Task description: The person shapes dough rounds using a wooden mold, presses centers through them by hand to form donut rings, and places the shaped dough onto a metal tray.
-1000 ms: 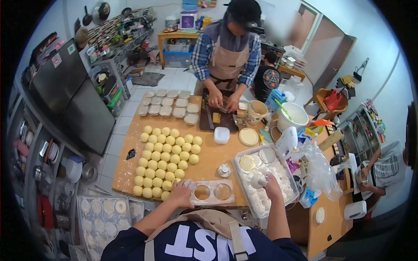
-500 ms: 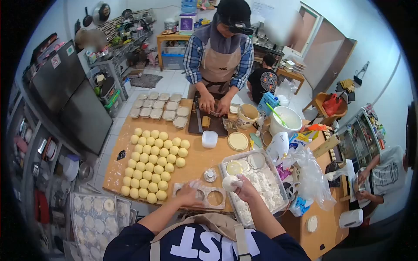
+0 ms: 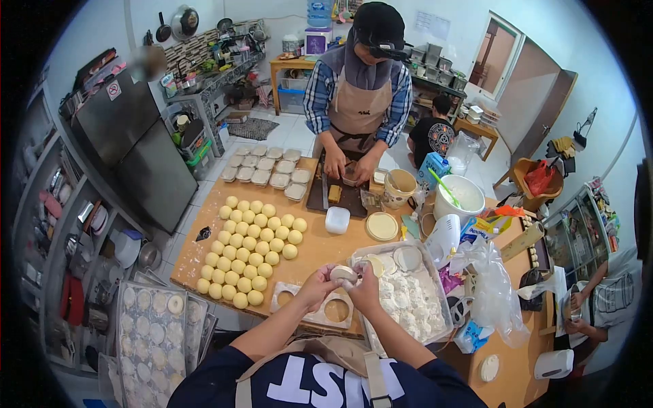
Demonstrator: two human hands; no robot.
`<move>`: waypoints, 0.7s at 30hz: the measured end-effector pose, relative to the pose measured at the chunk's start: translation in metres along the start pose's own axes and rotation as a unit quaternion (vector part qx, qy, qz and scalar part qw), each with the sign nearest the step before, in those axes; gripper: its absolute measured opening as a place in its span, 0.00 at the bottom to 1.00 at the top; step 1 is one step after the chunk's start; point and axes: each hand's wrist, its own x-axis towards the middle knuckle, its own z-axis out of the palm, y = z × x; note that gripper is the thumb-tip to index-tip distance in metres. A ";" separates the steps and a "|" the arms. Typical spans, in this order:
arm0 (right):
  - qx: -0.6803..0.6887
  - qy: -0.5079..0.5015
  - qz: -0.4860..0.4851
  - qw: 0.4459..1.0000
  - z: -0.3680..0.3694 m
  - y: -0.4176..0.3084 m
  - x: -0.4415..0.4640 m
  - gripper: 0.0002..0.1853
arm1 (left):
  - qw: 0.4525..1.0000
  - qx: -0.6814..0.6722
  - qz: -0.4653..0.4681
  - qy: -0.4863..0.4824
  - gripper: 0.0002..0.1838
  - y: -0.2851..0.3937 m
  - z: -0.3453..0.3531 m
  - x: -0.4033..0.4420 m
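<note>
Disc [image 3: 343, 273] pinched from both sides at the worktable

Through the head camera I see both hands brought close together around one pale, round disc. My wearer's left hand [image 3: 315, 287] pinches its left side, and the right hand [image 3: 365, 289] has its fingers at the opposite side; I cannot tell from this distance what the disc is made of. It sits in front of the wearer's chest, near the far edge of a white board with round holes [image 3: 318, 317].

To the left, rows of yellow dough balls [image 3: 249, 243] cover part of the wooden table [image 3: 320, 248]. To the right, just beside the right hand, a rectangular tub [image 3: 441, 289] holds white flour [image 3: 411, 299], with flat rounds [image 3: 407, 258] at its far end.

Across the table I see a co-worker [image 3: 360, 109] with both hands [image 3: 368, 168] at a small clear container [image 3: 350, 175] over a dark tray [image 3: 350, 197]. A yellow block [image 3: 335, 194] lies on that tray, and a white tub [image 3: 337, 219] stands near it.
</note>
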 end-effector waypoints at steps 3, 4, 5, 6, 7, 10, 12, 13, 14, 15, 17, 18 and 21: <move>-0.059 0.054 -0.046 0.996 -0.008 0.001 -0.006 0.24 | 0.999 0.032 0.021 0.010 0.21 -0.001 0.012 0.004; -0.079 0.074 -0.061 0.992 -0.010 0.003 -0.009 0.24 | 0.999 0.042 0.025 0.013 0.22 -0.002 0.016 0.004; -0.057 0.088 -0.063 0.992 -0.013 0.008 -0.012 0.24 | 0.997 0.064 0.034 0.018 0.22 -0.003 0.020 0.005; -0.036 0.102 -0.065 0.992 -0.015 0.014 -0.013 0.24 | 0.995 0.086 0.044 0.022 0.22 -0.003 0.025 0.006; -0.016 0.116 -0.069 0.991 -0.017 0.019 -0.014 0.24 | 0.992 0.107 0.056 0.025 0.22 -0.003 0.030 0.007; 0.018 0.159 -0.042 0.986 -0.027 0.023 -0.016 0.25 | 0.967 0.224 0.111 0.045 0.21 -0.015 0.041 0.019; -0.019 0.174 -0.002 0.985 -0.036 0.023 -0.015 0.27 | 0.951 0.269 0.150 0.039 0.20 -0.027 0.049 0.027; -0.038 0.183 0.019 0.982 -0.042 0.023 -0.013 0.29 | 0.941 0.291 0.170 0.034 0.19 -0.030 0.053 0.032; -0.032 0.170 0.001 0.985 -0.048 0.025 -0.012 0.30 | 0.962 0.229 0.146 0.013 0.20 -0.034 0.058 0.037; -0.027 0.156 -0.018 0.987 -0.056 0.027 -0.012 0.31 | 0.979 0.166 0.120 -0.008 0.20 -0.030 0.068 0.036; -0.044 0.156 -0.023 0.987 -0.070 0.033 -0.011 0.34 | 0.984 0.144 0.095 -0.048 0.21 -0.027 0.079 0.036; -0.065 0.168 -0.009 0.984 -0.075 0.036 -0.013 0.36 | 0.976 0.185 0.097 -0.068 0.22 -0.028 0.081 0.035; -0.088 0.185 0.055 0.977 -0.093 0.037 -0.022 0.43 | 0.942 0.289 0.138 -0.102 0.25 -0.029 0.091 0.031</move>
